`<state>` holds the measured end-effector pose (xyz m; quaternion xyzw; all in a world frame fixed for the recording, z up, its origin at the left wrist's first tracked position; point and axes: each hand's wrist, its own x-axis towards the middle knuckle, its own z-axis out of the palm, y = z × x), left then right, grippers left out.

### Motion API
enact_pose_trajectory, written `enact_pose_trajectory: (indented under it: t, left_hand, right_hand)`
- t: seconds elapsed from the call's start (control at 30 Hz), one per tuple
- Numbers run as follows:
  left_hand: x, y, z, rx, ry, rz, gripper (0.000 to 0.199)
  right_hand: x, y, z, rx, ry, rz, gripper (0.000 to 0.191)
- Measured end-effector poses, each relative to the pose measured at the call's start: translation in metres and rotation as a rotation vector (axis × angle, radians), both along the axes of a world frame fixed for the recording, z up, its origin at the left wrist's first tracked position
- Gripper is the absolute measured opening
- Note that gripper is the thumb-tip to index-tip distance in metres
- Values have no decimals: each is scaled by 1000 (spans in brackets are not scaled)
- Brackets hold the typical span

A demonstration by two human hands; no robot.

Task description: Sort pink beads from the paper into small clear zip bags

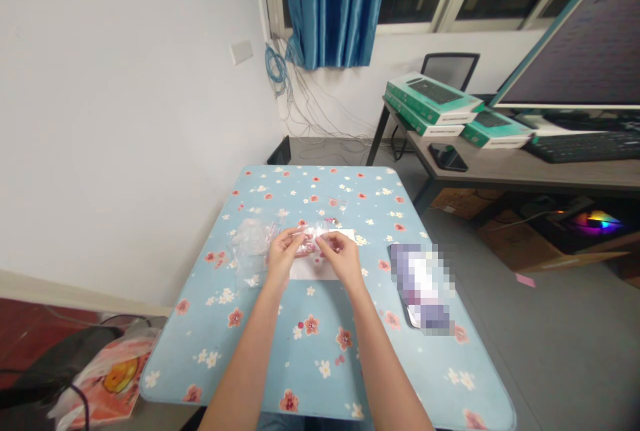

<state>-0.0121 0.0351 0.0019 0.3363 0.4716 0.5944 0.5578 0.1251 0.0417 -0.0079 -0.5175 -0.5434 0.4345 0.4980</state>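
Note:
Both hands are at the middle of the flowered blue table (260, 351), pinching a small clear plastic bag (309, 242) between them. Pinkish-red bits show through the bag; their kind is too small to tell. My left hand (283, 256) has thumb and fingers closed on the bag's left side. On its right side my right hand (344, 256) grips with thumb and forefinger. Beneath lies a white sheet of paper (315, 272), partly covered by the hands. Crumpled clear plastic packaging (251, 239) rests left of my left hand. Small pink pieces (331, 220) lie just beyond the bag.
A flat device with a pixelated screen (420, 284) lies on the table's right side. At the right, a desk (480, 174) holds green keyboard boxes (433, 98), a phone (448, 157), a keyboard (590, 146) and a monitor (580, 44). A white wall (125, 118) borders the left.

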Motion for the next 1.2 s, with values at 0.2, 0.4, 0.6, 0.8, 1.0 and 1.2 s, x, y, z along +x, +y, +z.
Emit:
enact_pose_trajectory:
  t: [0.2, 0.4, 0.6, 0.8, 1.0, 1.2]
  left_hand:
    - [-8, 2, 2, -45, -69, 40, 36]
    - [-5, 3, 2, -40, -39, 42, 37]
    - [-3, 1, 1, -21, 19, 12, 42]
    - [0, -1, 3, 39, 34, -24, 45]
    - [-1, -4, 8, 128, -8, -60, 44]
    - [-1, -6, 10, 172, 37, -62, 39]
  right_hand:
    - [2, 0, 9, -149, 344, 112, 30]
    - [4, -2, 14, -212, 419, 91, 28]
    - [6, -3, 15, -321, 397, 186, 34]
    - [0, -1, 13, -381, 583, 123, 31]
    - [-6, 5, 4, -479, 791, 24, 23]
    - [-8, 7, 3, -474, 882, -7, 22]
